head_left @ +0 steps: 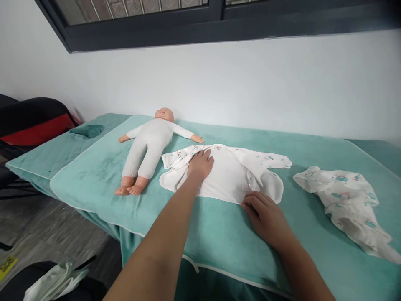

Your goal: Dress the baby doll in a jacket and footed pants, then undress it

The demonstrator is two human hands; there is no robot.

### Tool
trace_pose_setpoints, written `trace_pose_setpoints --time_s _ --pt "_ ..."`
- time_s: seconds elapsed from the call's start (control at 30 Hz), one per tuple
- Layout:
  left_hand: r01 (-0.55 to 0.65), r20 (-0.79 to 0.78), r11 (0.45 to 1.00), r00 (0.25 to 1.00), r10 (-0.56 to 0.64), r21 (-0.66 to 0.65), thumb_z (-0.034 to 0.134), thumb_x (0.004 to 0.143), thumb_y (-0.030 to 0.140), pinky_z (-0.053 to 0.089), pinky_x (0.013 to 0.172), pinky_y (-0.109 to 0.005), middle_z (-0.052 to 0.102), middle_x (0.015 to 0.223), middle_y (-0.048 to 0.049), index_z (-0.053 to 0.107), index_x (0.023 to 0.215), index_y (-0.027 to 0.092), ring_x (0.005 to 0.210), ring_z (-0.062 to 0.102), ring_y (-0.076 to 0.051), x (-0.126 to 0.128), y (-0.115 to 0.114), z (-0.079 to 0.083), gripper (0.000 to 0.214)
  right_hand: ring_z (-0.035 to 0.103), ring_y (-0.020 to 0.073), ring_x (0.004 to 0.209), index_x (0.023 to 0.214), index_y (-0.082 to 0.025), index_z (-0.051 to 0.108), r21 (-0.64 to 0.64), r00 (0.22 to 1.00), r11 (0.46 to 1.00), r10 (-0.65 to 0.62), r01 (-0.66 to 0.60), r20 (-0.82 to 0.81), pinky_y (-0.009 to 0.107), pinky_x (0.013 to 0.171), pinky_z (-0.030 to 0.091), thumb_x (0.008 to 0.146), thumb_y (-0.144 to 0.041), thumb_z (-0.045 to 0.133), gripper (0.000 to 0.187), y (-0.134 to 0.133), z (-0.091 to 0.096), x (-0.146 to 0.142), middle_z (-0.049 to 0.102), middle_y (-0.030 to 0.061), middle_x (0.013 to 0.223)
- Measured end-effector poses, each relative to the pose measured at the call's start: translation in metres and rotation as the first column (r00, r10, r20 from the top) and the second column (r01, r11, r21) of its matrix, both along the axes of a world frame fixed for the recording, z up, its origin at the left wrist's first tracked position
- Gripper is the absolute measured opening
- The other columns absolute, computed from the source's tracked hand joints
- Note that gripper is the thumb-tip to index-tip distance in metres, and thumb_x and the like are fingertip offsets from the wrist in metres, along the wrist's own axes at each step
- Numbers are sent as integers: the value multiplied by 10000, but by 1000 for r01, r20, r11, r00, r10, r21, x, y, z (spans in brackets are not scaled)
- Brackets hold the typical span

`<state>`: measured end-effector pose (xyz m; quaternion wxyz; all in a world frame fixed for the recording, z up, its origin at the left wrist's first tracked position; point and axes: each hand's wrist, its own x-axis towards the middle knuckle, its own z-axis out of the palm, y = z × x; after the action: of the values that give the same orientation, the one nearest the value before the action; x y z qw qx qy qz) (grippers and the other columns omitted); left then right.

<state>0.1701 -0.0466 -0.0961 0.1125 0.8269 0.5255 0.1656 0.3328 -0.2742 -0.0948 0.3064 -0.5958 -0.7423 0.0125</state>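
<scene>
A white long-sleeved baby shirt [225,175] with small prints on its sleeves lies spread open on the green bed cover, inside up. Flat on its left part rests my left hand [201,165], the fingers extended. My right hand [267,217] is at the lower hem, with fingers curled and the thumb beneath; it appears to pinch the hem near a small label. To the left a baby doll [152,142] in a white body lies on its back, arms stretched out, one hand close to the shirt's collar.
A crumpled printed white garment [347,200] lies to the right on the green bed cover [219,246]. Behind the bed is a white wall with a dark window frame [216,21]. A black and red chair [37,125] stands at left. A pale cloth [56,282] hangs over a black seat below.
</scene>
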Motion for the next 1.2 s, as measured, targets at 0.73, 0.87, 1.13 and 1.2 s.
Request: trace_pose_setpoints --time_s 0.73,0.87,1.13,1.2 --pt "15 6 999 1000 -15 48 324 1005 375 358 1158 -432 542 1469 -35 505 1419 267 1357 466 -254 -1 -4 3 464 257 303 1499 1515 -14 359 -224 928 920 -260 322 266 492 1209 200 1037 -417 234 638 171 -11 -38 310 170 1608" --pt "15 17 997 1000 -17 75 346 1001 361 355 1165 -424 555 1457 -39 528 1404 260 1352 477 -252 0 -2 0 453 261 276 1500 1523 -48 363 -215 917 911 -289 351 273 474 1208 194 1034 -409 214 626 169 -14 -37 309 151 1612" --pt "82 65 980 993 -95 180 381 989 261 331 1194 -440 556 1460 -70 602 1324 198 1393 452 -227 -7 -15 4 406 250 276 1504 1532 -47 349 -208 893 885 -356 417 276 474 1207 185 1020 -418 228 644 172 -15 -38 286 162 1619" --pt "153 69 959 982 -174 237 395 986 243 321 1202 -438 576 1438 -88 620 1298 175 1382 472 -219 -14 -25 2 390 240 274 1508 1537 -48 338 -220 894 884 -346 412 285 473 1209 182 1021 -428 212 654 172 -16 -38 270 157 1625"
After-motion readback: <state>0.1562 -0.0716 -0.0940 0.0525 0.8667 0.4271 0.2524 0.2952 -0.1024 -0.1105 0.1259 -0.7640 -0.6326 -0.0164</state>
